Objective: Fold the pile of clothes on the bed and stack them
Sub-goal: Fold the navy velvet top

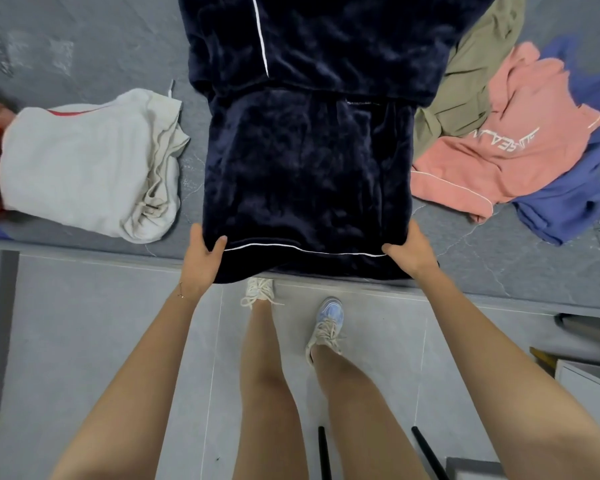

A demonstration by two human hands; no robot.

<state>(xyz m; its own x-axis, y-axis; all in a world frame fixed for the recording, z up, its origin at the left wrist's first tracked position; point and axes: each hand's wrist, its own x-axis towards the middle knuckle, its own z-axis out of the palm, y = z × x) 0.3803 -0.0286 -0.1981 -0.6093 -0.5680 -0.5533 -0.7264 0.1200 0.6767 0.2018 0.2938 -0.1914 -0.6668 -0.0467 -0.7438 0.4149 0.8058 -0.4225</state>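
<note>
Both hands, the left hand [203,256] and right hand [411,252], pinch the piped hem of a plush navy velvet garment [305,168]. It lies flat on the grey bed [84,46].

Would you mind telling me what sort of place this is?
Probably a bedroom: a grey-covered bed holds a folded white garment, a navy plush garment and a loose pink sweatshirt, with grey tiled floor beside it.

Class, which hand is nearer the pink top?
Right. The right hand grips the navy garment at the corner nearest the pink top; the left hand grips the opposite corner.
</note>
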